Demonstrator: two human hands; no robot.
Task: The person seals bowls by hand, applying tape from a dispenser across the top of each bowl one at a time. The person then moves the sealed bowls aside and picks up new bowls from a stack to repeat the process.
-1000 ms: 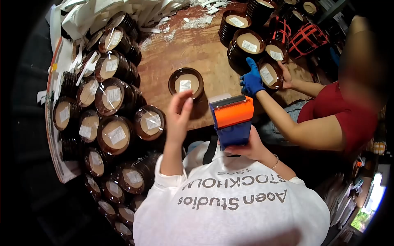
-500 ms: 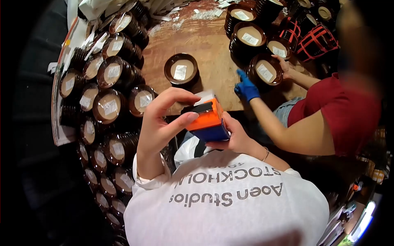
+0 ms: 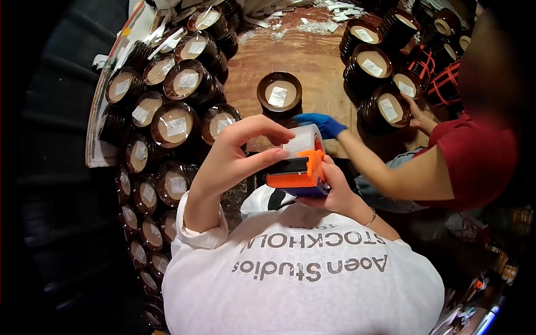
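My right hand (image 3: 335, 187) is wrapped round the blue handle side of an orange tape dispenser (image 3: 298, 176) in front of my chest. A roll of clear tape (image 3: 304, 140) sits in the dispenser, facing away from me. My left hand (image 3: 245, 148) reaches over from the left, thumb and fingers curved apart near the roll and the dispenser's black part. Whether it pinches a tape end is too small to tell. Beyond my hands, a stack of brown bowls (image 3: 280, 95) with a white label on top stands on the wooden table (image 3: 245, 67).
Many brown bowl stacks (image 3: 181, 81) fill the left side. More stacks (image 3: 371, 64) stand at the right, some tied with red straps (image 3: 445, 84). A co-worker's blue-gloved hand (image 3: 321, 124) reaches toward the middle stack, their bare hand (image 3: 416, 114) beside another. White scraps (image 3: 335, 11) lie at the back.
The view has shifted, so the table things appear further right. The dispenser has turned, showing more of the tape roll. The co-worker's gloved hand has moved left toward the middle stack.
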